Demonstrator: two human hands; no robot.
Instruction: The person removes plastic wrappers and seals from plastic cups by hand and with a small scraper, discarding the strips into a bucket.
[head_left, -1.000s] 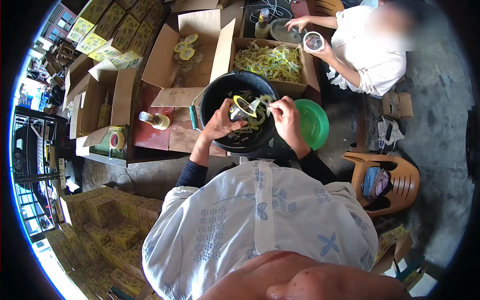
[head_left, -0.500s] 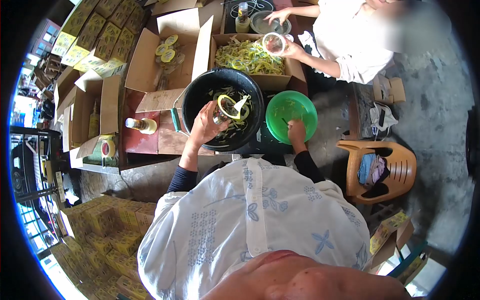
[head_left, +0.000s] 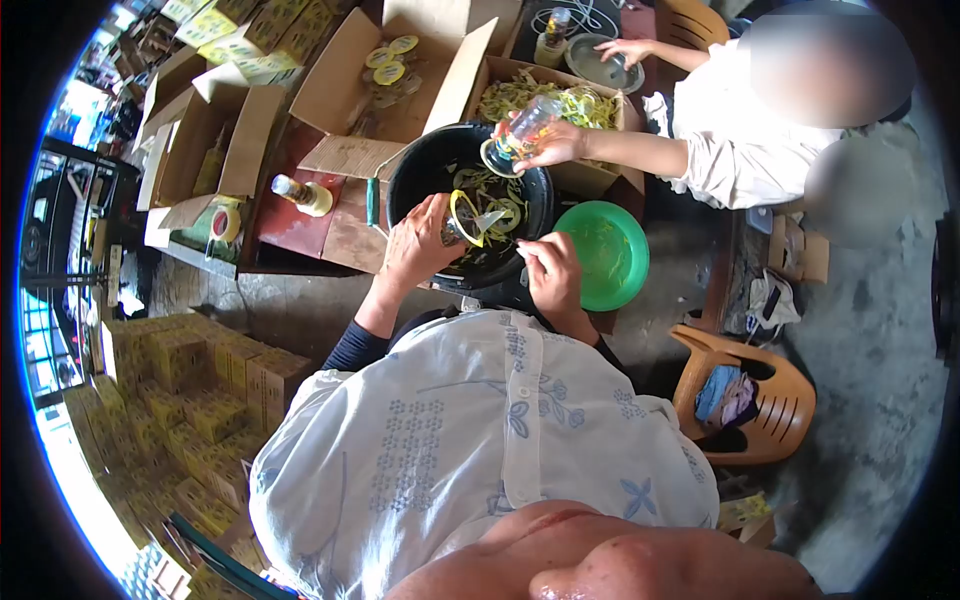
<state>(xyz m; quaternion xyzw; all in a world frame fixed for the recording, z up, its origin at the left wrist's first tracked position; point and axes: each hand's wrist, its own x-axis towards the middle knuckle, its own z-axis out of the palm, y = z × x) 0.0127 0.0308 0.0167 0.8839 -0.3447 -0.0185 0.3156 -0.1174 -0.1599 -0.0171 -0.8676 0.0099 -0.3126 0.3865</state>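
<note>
My left hand (head_left: 418,238) is wrapped round a clear cup with a yellow rim (head_left: 466,218), tilted over the black bucket (head_left: 398,190). A pale flap stands out from the cup's mouth. Thin yellow-green strips lie in the bucket. My right hand (head_left: 552,272) is closed in a pinch at the bucket's right edge, near the green basin (head_left: 632,262); a small dark thing shows at its fingertips, too small to name. Above the bucket, a co-worker's hand (head_left: 556,145) holds a clear jar (head_left: 530,122) on its side, apart from my hands.
Behind the bucket are an open carton with yellow lids (head_left: 440,95) and a carton of yellow-green strips (head_left: 600,100). A small bottle (head_left: 308,196) lies left. The co-worker's other hand (head_left: 626,50) is at a metal bowl (head_left: 592,72). An orange chair (head_left: 785,400) stands right.
My right hand has moved from the green basin back to the bucket's edge. The co-worker's hand with the jar has come over the bucket. The view has shifted; my left hand still holds the cup.
</note>
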